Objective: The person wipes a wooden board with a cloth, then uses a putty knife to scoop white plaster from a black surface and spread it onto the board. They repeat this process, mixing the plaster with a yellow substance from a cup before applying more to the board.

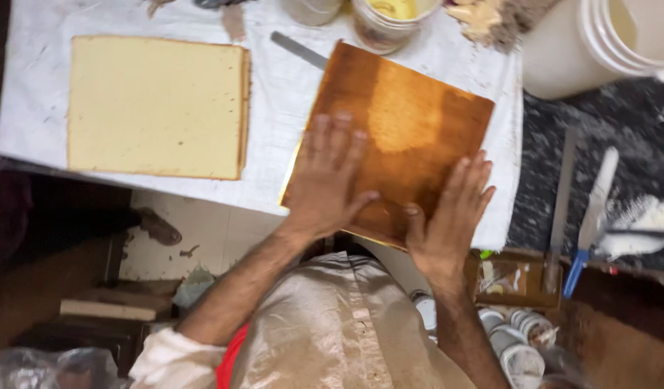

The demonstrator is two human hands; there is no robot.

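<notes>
Presently: 2 hands, left (325, 184) & right (447, 216), flat, fingers spread on 1 gold board (404, 122); 1 sponge slab (155, 108); white-covered table (274, 144), cluttered workrm.

glossy golden-brown board (404, 122), matt porous sponge sheet (155, 106), white paper-covered table (274, 166)

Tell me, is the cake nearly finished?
Not nearly. Done: a pale sponge sheet lies trimmed flat on the white cloth. In hand: the left hand and right hand press flat on a brown square slab. Left: no cream shows on either.
</notes>
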